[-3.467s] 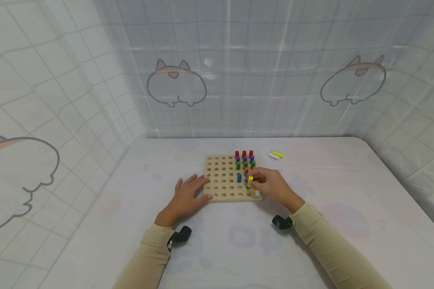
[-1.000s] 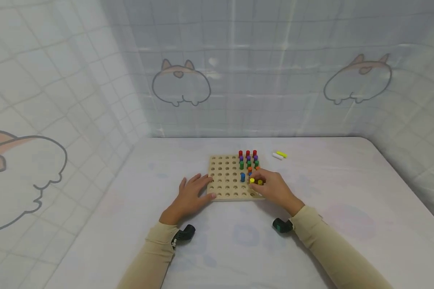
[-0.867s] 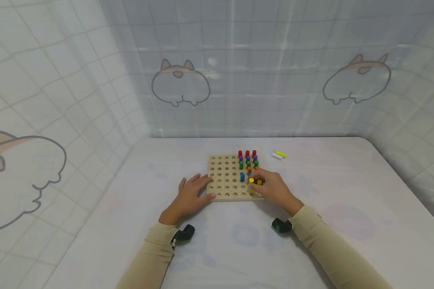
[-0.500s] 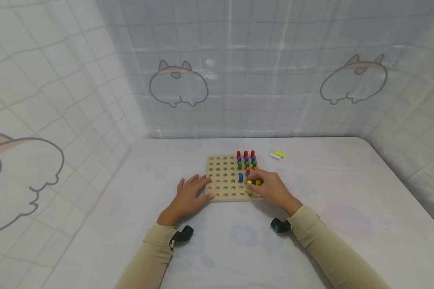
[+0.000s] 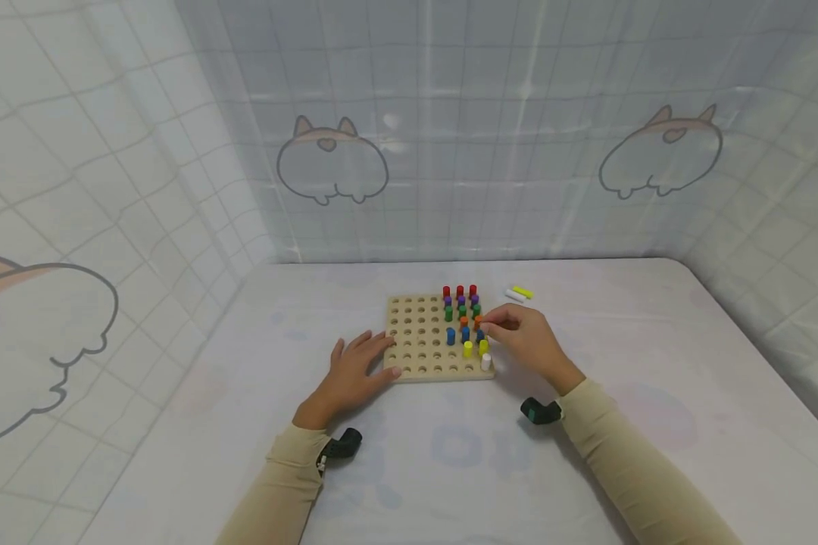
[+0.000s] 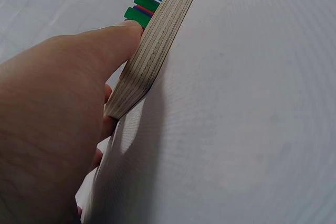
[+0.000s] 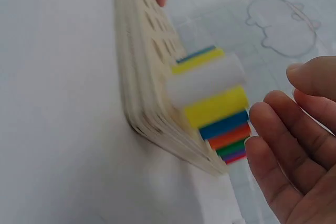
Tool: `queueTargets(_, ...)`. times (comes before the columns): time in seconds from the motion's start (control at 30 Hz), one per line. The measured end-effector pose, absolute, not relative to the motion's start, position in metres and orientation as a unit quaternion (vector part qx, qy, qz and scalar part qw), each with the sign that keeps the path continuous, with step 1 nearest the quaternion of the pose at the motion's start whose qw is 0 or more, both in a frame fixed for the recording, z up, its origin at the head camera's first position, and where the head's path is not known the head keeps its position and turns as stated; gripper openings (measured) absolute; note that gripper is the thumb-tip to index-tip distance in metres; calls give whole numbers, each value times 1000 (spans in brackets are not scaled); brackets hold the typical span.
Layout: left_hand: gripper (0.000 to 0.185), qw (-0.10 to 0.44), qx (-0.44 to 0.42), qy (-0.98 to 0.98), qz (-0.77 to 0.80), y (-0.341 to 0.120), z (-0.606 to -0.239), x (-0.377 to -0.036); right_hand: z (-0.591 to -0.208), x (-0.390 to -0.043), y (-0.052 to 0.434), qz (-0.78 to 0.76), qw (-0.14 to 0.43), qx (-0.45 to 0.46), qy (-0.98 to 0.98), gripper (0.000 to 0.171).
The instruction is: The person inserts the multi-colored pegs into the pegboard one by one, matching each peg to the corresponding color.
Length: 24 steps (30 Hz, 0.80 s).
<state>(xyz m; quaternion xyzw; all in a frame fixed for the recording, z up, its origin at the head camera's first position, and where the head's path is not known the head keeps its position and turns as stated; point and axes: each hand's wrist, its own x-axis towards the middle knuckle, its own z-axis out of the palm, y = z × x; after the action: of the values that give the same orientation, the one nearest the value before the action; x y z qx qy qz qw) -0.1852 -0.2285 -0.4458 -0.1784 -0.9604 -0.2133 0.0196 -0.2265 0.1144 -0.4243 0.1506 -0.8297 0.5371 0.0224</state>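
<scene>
— Pegboard (image 5: 419,341)?
— Flat on the worktop (image 5: 654,363), long side running away from the body; coloured pegs (image 5: 460,301) upright in the far right holes.
— Loose ones?
— White peg (image 5: 514,296) and yellow peg (image 5: 523,291) lying on their sides just off the far right corner, both aimed left-to-right.
— Left hand (image 5: 351,371)?
— Fingers straight, pressed on the near left edge.
— Right hand (image 5: 528,341)?
— Above the right edge, fingers loosely bent; seemingly empty, fingertips partly hidden.
</scene>
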Motion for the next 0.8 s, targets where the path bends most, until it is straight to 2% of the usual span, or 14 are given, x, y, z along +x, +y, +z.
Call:
queueTargets(0.43,67,25,-178,-959,-218,-230,-451,-188,-439,-265,156,555,50,93,-825,26)
queueTargets(0.8,67,30,-184,-958,-216,-231,-454,-191,-436,-290,173,558,56,23,-827,31)
